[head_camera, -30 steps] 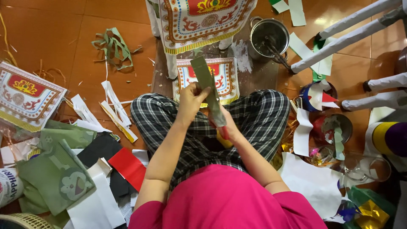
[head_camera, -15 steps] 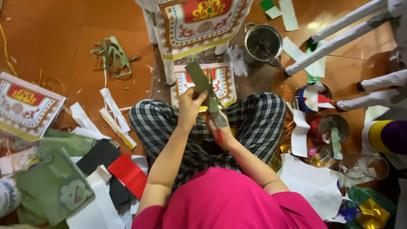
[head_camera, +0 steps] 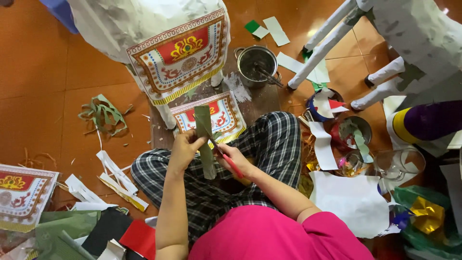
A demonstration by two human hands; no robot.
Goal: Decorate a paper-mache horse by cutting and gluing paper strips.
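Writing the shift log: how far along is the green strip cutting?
Done: a heap of cut green strips lies on the floor. In hand: the left hand holds a green paper strip upright while the right hand works red-handled scissors against it. Left: uncut green sheets remain at lower left.

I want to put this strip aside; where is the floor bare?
Bare orange tiles lie at upper left, bordered by the green paper scraps and the patterned paper panel. The right side, around the bowls and white sheet, is crowded.
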